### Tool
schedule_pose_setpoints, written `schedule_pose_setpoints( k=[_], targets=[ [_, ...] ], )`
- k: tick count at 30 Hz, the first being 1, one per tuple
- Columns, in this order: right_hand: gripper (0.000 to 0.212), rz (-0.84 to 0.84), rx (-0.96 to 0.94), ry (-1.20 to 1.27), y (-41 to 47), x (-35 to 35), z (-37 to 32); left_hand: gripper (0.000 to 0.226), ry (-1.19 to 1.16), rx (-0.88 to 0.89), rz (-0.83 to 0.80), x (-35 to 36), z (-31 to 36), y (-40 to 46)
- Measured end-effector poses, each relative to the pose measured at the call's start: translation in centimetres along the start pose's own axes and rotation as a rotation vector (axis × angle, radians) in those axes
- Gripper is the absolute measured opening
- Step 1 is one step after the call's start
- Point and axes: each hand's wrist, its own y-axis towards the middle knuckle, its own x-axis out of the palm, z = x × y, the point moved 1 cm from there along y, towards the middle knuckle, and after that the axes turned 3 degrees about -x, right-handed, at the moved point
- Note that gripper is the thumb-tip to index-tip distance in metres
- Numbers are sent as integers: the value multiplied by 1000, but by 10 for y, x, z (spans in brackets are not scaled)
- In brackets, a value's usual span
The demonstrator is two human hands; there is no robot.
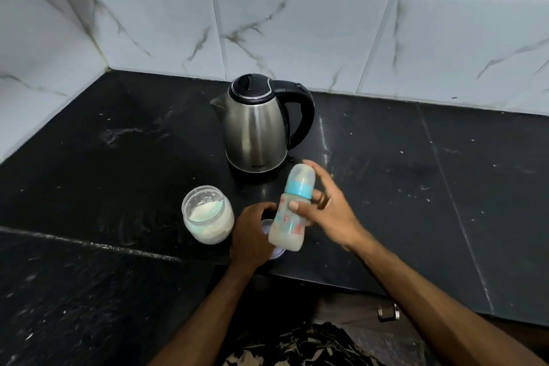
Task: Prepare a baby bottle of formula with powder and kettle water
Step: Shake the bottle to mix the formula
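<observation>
Head view: the baby bottle [292,206] is held off the counter [386,172] in the right hand [323,211], just in front of the kettle [255,131] and to the right of the open powder jar [208,214]. Its thumb presses the near side of the bottle's body and the fingers wrap behind it, near the blue collar. The bottle's long axis leans: the capped teat end points up and away toward the kettle, and the base swings down toward the person. A pale, milky mix fills the lower part, and the cap is on, so this looks like the shaking or mixing stage.

The left hand [252,235] is lower and to the left, knuckles up, fingers curled down onto a round white lid [274,248] lying on the counter right under the bottle's base; I judge that it grips the lid, though the lid is mostly hidden. The jar stands just to the left of this hand, mouth uncovered, so the left hand is the nearer one for closing it.
</observation>
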Motion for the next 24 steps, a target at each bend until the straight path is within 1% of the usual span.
schedule_pose_setpoints(
  k=[1,2,4,5,6,7,8,9,11,12,13,14,16,17,18,19,20,23,24],
  targets=[
    [85,22,-22,-16,2,-2,-3,44,9,-3,25,0,1,0],
    [83,100,-61,-1,7,-7,-9,37,4,-5,74,-1,3,-1],
    [74,303,-134,111,18,-17,-25,23,-2,6,130,0,7,-2],
    [70,383,-167,187,23,-21,-31,20,-3,14,129,1,8,-2],
    [67,426,-188,245,26,-23,-33,19,-1,20,127,2,8,-2],
    [67,424,-186,256,26,-22,-32,19,1,18,131,2,8,-2],
    [70,373,-164,227,24,-18,-28,20,5,12,135,1,6,-1],
    [75,282,-125,173,19,-13,-23,22,9,5,127,1,5,0],
    [82,66,-45,42,7,-3,-10,30,-2,-14,59,1,4,1],
    [83,14,-36,-5,5,-3,-6,32,-15,-23,26,1,3,2],
    [82,31,-59,-16,6,-5,-8,32,-20,-21,27,1,3,2],
    [79,109,-95,12,10,-8,-13,29,-12,-6,62,1,3,1],
    [73,332,-147,155,19,-18,-25,22,1,27,127,1,4,-2],
    [70,423,-169,232,23,-22,-30,22,-4,29,130,1,5,-2],
    [68,471,-181,283,25,-25,-30,23,-9,28,129,2,6,-3],
    [67,468,-173,288,24,-24,-28,24,-12,26,131,2,6,-2],
    [67,411,-146,263,21,-21,-23,25,-10,26,132,1,5,-2],
    [77,65,-19,64,4,-5,-5,34,-3,13,59,3,-3,3],
    [79,3,-13,5,2,-5,-2,37,-5,0,37,3,-3,3]
  ],
)
